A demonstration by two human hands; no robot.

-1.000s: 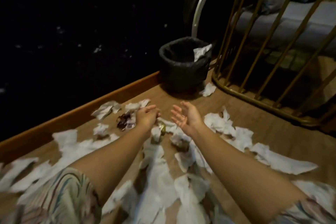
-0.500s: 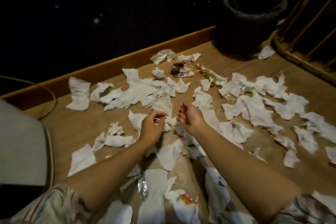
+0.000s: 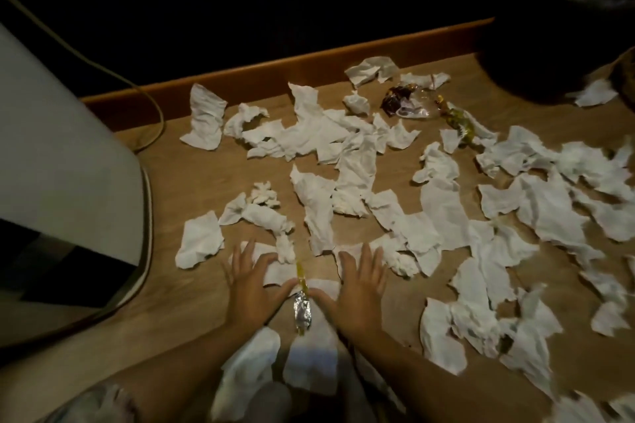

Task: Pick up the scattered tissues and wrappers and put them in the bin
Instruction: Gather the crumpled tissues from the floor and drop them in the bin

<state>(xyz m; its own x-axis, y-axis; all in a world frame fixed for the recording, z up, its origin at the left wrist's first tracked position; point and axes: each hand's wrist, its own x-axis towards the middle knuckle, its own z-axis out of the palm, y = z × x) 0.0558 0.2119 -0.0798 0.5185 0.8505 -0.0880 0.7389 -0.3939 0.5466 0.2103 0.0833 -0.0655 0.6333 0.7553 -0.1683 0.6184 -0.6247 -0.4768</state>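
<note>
Several crumpled white tissues (image 3: 347, 161) lie scattered across the wooden floor (image 3: 192, 182). My left hand (image 3: 252, 288) lies flat with spread fingers on a tissue near the bottom centre. My right hand (image 3: 357, 288) lies flat the same way on another tissue beside it. Between the two hands sits a silver foil wrapper (image 3: 302, 311) with a yellow end. A dark wrapper (image 3: 395, 101) and a yellow-green wrapper (image 3: 458, 120) lie at the back right. The black bin (image 3: 556, 55) stands at the top right, partly cut off by the frame.
A white, rounded piece of furniture (image 3: 62, 161) stands at the left, with a cable (image 3: 151, 106) running behind it. A wooden skirting board (image 3: 275, 69) runs along the dark wall at the back. More tissues lie under my forearms at the bottom.
The view has swung left and down, so the bin has slid to the top right corner. Both hands have dropped from half-curled above the floor to flat on the tissues near me.
</note>
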